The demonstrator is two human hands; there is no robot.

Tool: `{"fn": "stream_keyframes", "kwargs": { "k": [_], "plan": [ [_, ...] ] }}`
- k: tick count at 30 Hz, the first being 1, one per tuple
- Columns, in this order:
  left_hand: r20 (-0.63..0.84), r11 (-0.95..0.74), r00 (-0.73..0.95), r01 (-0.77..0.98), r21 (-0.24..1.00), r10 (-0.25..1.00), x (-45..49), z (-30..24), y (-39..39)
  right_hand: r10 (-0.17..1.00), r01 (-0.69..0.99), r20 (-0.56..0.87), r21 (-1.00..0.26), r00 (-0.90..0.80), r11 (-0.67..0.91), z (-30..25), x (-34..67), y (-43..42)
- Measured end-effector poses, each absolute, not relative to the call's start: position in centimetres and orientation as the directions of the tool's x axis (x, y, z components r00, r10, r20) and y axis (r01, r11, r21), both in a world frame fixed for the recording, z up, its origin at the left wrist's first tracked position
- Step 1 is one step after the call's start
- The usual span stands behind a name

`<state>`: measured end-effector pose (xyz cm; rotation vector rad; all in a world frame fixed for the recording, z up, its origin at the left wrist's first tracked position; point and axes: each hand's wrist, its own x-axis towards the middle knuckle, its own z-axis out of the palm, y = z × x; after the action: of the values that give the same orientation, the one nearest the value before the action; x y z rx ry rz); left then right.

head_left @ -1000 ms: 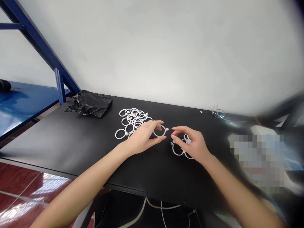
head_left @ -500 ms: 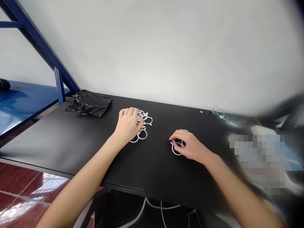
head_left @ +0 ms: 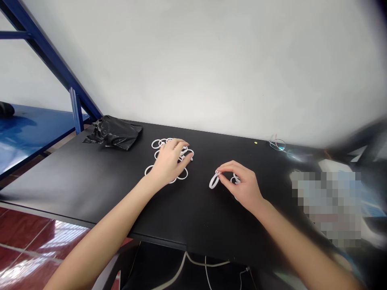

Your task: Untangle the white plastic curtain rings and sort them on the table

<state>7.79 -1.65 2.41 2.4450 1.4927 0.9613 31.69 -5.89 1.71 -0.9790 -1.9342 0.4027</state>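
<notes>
My right hand (head_left: 242, 183) pinches a white plastic curtain ring (head_left: 213, 186) between thumb and fingertips, the ring tilted on edge just above the black table (head_left: 193, 213). More white rings (head_left: 236, 179) show behind that hand, partly covered by it. My left hand (head_left: 171, 159) rests over a loose cluster of white curtain rings (head_left: 183, 153), its thumb apart from the fingers. Several of these rings overlap and poke out around the hand; those beneath the palm are hidden.
A crumpled black plastic bag (head_left: 116, 132) lies at the table's back left. Eyeglasses (head_left: 277, 145) sit near the wall on the right, by a small yellow bit (head_left: 255, 142). A blurred pale package (head_left: 326, 205) is at the right. Cables (head_left: 181, 264) hang below the front edge.
My right hand has lifted one ring from the table, tilting it up on edge. My left hand has shifted slightly right over the cluster, uncovering rings on its left side.
</notes>
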Motion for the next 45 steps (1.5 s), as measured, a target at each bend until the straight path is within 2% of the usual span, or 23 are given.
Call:
{"fn": "stream_keyframes", "kwargs": {
  "k": [2, 4, 6, 8, 10, 13, 18, 25, 33, 36, 38, 40, 42, 44, 45],
  "plan": [
    [0.401, -0.564, 0.398, 0.538, 0.626, 0.825, 8.8, 2.8, -2.6, 0.751, 0.464, 0.623, -0.611, -0.219, 0.642, 1.6, 31.1, -6.3],
    [0.274, -0.474, 0.479, 0.367, 0.800, 0.834, 9.8, 3.1, -3.5, 0.727, 0.449, 0.662, -0.603, -0.180, 0.660, 1.4, 30.6, -6.6],
    [0.128, -0.339, 0.586, 0.266, 0.902, 0.800, 10.3, 3.1, -4.1, 0.706, 0.429, 0.689, -0.594, -0.165, 0.680, 1.3, 30.2, -6.8],
    [0.024, -0.232, 0.688, 0.212, 0.949, 0.726, 10.5, 3.1, -4.3, 0.691, 0.420, 0.705, -0.585, -0.161, 0.694, 1.2, 30.1, -7.0],
    [-0.024, -0.162, 0.737, 0.180, 0.970, 0.676, 10.4, 3.1, -4.1, 0.684, 0.418, 0.712, -0.579, -0.159, 0.700, 1.2, 30.1, -7.1],
    [-0.021, -0.131, 0.709, 0.160, 0.978, 0.705, 10.1, 3.1, -3.7, 0.703, 0.406, 0.694, -0.603, -0.157, 0.687, 1.3, 30.5, -7.1],
    [0.024, -0.177, 0.638, 0.178, 0.968, 0.770, 10.0, 3.2, -3.6, 0.789, 0.379, 0.587, -0.699, -0.180, 0.606, 1.6, 30.9, -7.0],
    [0.072, -0.237, 0.612, 0.194, 0.952, 0.788, 10.1, 2.8, -3.6, 0.773, 0.457, 0.591, -0.635, -0.233, 0.623, 1.7, 30.5, -6.9],
    [0.103, -0.289, 0.610, 0.214, 0.933, 0.786, 10.1, 2.9, -3.7, 0.804, 0.339, 0.543, -0.729, -0.242, 0.594, 1.4, 30.9, -6.7],
    [0.120, -0.335, 0.598, 0.262, 0.905, 0.793, 10.1, 3.0, -3.8, 0.819, 0.364, 0.518, -0.734, -0.246, 0.574, 1.7, 31.0, -6.6],
    [0.177, -0.424, 0.557, 0.352, 0.835, 0.811, 10.1, 2.8, -3.7, 0.836, 0.430, 0.504, -0.720, -0.215, 0.545, 2.0, 31.5, -6.3],
    [0.279, -0.537, 0.508, 0.484, 0.691, 0.815, 9.9, 2.5, -3.3, 0.851, 0.531, 0.507, -0.688, -0.137, 0.495, 2.5, 32.3, -5.7],
    [0.368, -0.606, 0.481, 0.622, 0.495, 0.795, 9.5, 2.1, -2.8, 0.854, 0.640, 0.515, -0.634, -0.069, 0.434, 2.9, 33.5, -4.9],
    [0.399, -0.600, 0.469, 0.731, 0.326, 0.788, 9.0, 1.6, -2.3, 0.879, 0.728, 0.469, -0.575, -0.081, 0.374, 3.3, 34.9, -4.2],
    [0.401, -0.580, 0.459, 0.770, 0.265, 0.793, 8.7, 1.5, -2.1, 0.909, 0.765, 0.393, -0.540, -0.139, 0.351, 3.4, 35.6, -3.9]
  ]
}}
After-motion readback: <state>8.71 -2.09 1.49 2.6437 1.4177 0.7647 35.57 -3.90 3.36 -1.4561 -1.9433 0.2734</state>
